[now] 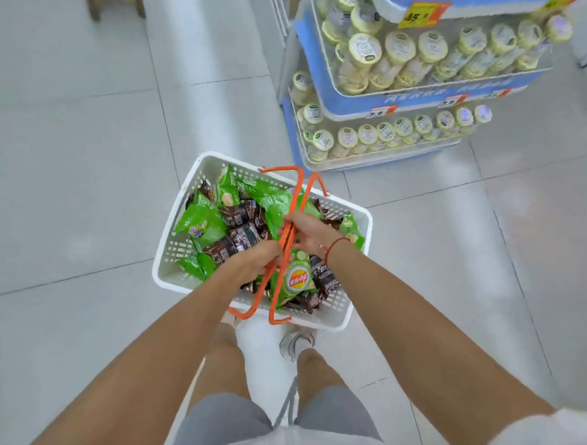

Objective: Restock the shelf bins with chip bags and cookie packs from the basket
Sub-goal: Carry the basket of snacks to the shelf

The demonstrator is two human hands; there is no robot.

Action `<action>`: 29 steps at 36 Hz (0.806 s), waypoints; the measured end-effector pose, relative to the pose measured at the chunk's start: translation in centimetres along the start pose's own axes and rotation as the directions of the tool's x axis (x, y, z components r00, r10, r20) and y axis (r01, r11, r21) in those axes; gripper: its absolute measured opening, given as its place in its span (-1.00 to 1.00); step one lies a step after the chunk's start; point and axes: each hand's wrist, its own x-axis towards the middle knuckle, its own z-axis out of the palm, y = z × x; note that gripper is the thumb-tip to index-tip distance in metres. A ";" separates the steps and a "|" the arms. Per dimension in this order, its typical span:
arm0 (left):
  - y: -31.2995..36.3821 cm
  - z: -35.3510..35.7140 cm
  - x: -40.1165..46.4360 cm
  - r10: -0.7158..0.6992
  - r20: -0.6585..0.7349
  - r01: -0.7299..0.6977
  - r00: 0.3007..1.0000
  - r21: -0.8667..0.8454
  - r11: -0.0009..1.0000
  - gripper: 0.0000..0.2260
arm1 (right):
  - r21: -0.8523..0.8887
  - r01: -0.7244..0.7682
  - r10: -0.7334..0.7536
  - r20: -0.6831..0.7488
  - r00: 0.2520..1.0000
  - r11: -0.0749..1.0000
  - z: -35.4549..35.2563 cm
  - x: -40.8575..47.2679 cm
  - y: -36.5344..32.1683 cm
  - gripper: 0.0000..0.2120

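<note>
Head view — both hands (284, 245) grip basket handles (286, 235)

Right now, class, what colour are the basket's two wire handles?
Orange, clearest in the head view: thin wire handles on the white perforated plastic basket.

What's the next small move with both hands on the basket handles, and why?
Probably carry the basket onward by the orange handles: left hand and right hand both grip them, it's full of chip bags and cookie packs, and only a bottle rack shows.

Bright, even indoor light; pale glare streaks on the glossy floor (88, 148), faint shadows, soft blur, wide-angle bending at edges.
</note>
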 end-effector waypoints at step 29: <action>20.7 -43.4 0.0 -0.005 -0.171 -0.024 0.985 -0.167 0.986 -0.75 | -0.230 0.164 -0.119 0.199 0.973 0.959 34.1 13.3 -34.7 -0.94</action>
